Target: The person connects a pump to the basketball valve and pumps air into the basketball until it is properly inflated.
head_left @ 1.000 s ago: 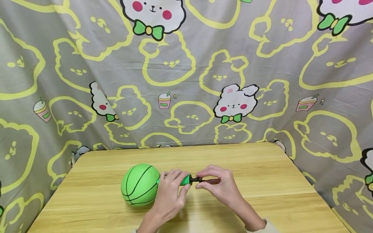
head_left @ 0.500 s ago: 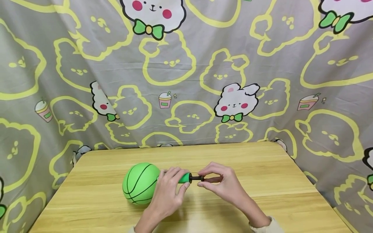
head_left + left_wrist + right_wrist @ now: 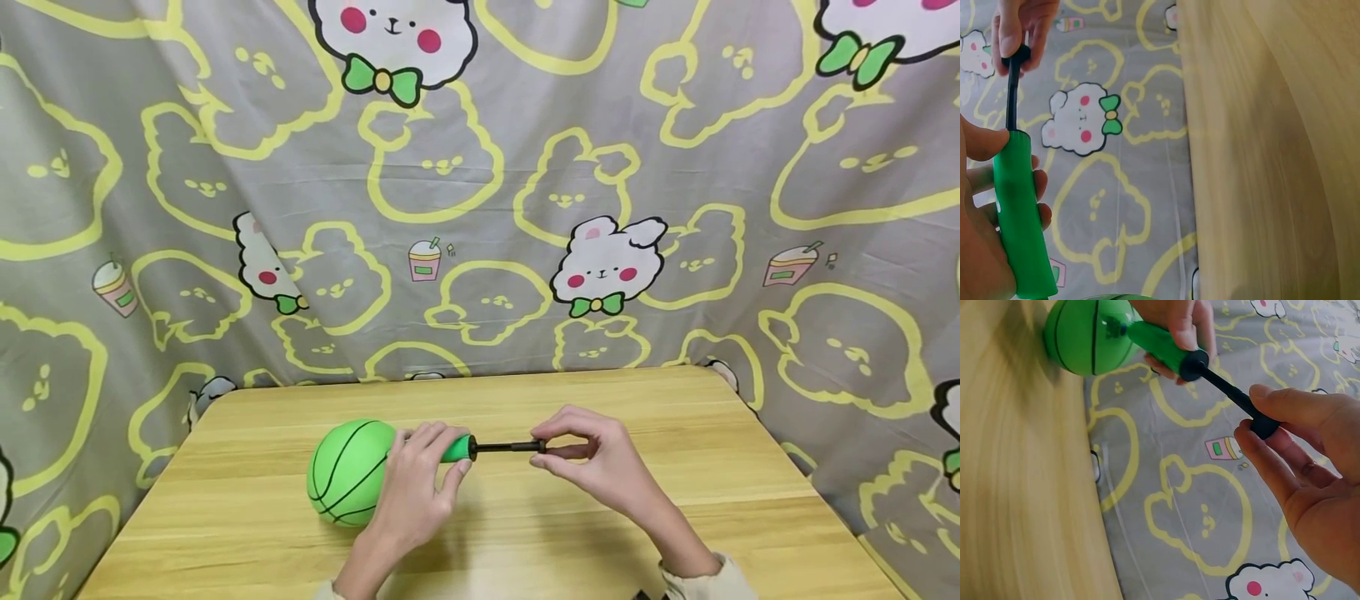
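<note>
A green ball with black seam lines (image 3: 347, 475) rests on the wooden table at the left of the head view. My left hand (image 3: 416, 483) grips the green barrel of a small hand pump (image 3: 1019, 212), whose front end meets the ball in the right wrist view. Out of the barrel's other end runs a thin black rod (image 3: 506, 447), drawn well out. My right hand (image 3: 600, 454) pinches the black knob (image 3: 1264, 426) at the rod's end between thumb and fingers. Part of the barrel is hidden under my left fingers in the head view.
The wooden table (image 3: 637, 417) spreads beneath both hands. Behind it and at both sides hangs a grey curtain (image 3: 480, 183) printed with yellow outlines and white rabbits. A small dark object (image 3: 640, 595) shows at the bottom edge, by the right sleeve.
My right hand has moved right and slightly up with the knob, so more of the rod shows. My left hand, the barrel and the ball have shifted slightly left.
</note>
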